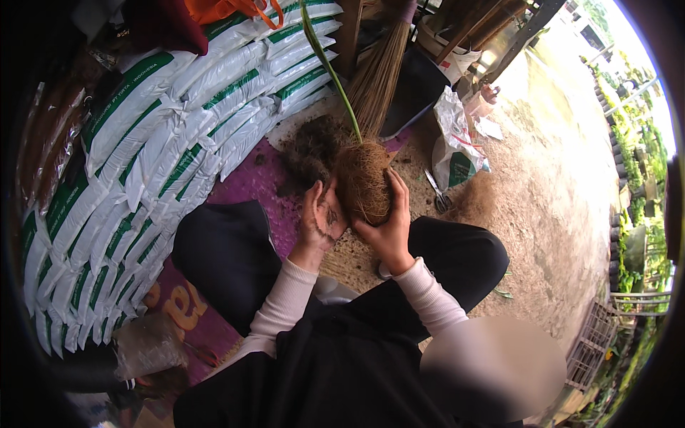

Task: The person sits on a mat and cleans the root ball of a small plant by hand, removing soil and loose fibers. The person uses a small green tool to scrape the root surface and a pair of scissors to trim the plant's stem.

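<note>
A round root ball (362, 182) wrapped in brown, hairy fibre is held up in front of me. One long green leaf shoot (334, 73) rises from its top and leans to the left. My right hand (391, 225) curls around the ball's right and lower side, its thumb across the near face. Against or close by the left side is my left hand (321, 217), palm showing and smudged with dark soil, fingers stretched out. Whether it bears any weight I cannot tell. Just beyond that hand lies a heap of dark, loose fibre and soil (312, 150).
White and green filled bags (164, 135) are stacked along the left. A stick broom (382, 75) stands beyond the ball beside a dark dustpan (415, 93). To the right lie scissors (439, 192), a crumpled white bag (457, 135) and loose brown fibre (472, 200). A purple sheet (235, 178) covers ground at left.
</note>
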The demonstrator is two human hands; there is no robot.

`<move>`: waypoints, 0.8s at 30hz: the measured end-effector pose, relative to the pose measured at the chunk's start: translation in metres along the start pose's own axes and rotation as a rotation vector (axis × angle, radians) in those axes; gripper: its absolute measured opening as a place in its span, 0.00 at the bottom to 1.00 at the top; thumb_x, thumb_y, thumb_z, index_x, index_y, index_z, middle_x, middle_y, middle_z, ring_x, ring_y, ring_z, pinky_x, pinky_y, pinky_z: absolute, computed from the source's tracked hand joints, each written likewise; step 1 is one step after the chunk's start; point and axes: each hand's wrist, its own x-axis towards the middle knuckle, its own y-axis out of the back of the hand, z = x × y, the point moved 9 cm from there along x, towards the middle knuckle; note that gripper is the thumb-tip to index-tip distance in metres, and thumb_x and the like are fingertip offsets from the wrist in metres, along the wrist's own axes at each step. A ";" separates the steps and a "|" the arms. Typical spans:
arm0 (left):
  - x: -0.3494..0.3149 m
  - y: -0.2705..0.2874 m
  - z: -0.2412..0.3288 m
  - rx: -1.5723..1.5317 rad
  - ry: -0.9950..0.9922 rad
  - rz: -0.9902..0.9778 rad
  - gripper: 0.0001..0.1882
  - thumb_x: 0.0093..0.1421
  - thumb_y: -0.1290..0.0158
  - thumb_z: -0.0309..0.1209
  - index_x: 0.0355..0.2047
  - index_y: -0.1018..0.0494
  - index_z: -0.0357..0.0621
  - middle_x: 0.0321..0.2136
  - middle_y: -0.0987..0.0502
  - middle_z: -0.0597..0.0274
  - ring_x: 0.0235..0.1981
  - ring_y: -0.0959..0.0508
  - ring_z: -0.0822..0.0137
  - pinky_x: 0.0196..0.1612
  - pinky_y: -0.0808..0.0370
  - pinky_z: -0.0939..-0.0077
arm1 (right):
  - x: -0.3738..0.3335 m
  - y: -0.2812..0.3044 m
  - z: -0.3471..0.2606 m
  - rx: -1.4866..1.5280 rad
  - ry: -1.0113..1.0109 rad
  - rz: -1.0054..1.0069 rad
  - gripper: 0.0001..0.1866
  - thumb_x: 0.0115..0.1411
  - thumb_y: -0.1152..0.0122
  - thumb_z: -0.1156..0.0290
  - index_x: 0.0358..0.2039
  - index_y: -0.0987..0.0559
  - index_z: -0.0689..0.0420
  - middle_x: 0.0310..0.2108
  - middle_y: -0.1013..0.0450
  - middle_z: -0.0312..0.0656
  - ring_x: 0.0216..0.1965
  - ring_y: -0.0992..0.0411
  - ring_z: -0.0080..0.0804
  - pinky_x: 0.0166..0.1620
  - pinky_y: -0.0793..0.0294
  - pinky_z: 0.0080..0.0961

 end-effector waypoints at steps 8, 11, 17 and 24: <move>0.018 0.020 -0.001 0.909 -0.165 0.203 0.31 0.69 0.62 0.44 0.66 0.51 0.41 0.64 0.47 0.54 0.65 0.46 0.64 0.67 0.53 0.66 | -0.006 0.011 0.010 0.656 -0.222 0.106 0.50 0.38 0.28 0.69 0.62 0.44 0.63 0.57 0.39 0.49 0.58 0.38 0.39 0.61 0.39 0.35; 0.018 0.023 0.000 0.858 -0.185 0.349 0.32 0.66 0.56 0.45 0.64 0.46 0.40 0.61 0.43 0.54 0.61 0.41 0.65 0.64 0.47 0.67 | -0.009 0.012 0.018 0.649 -0.209 0.081 0.51 0.41 0.29 0.68 0.63 0.48 0.63 0.58 0.40 0.50 0.59 0.38 0.39 0.61 0.39 0.34; 0.015 0.014 -0.022 0.267 0.045 0.075 0.34 0.62 0.50 0.44 0.62 0.44 0.38 0.56 0.34 0.54 0.56 0.32 0.63 0.58 0.34 0.66 | -0.015 0.003 0.027 0.750 -0.252 -0.019 0.52 0.43 0.29 0.65 0.64 0.50 0.64 0.61 0.44 0.50 0.62 0.43 0.41 0.64 0.44 0.36; 0.014 0.071 -0.045 0.020 0.108 -0.014 0.34 0.61 0.53 0.45 0.63 0.46 0.40 0.58 0.36 0.52 0.58 0.34 0.59 0.60 0.34 0.63 | -0.005 -0.009 0.004 0.508 0.012 -0.235 0.50 0.45 0.34 0.73 0.65 0.52 0.62 0.63 0.47 0.52 0.63 0.43 0.41 0.63 0.42 0.36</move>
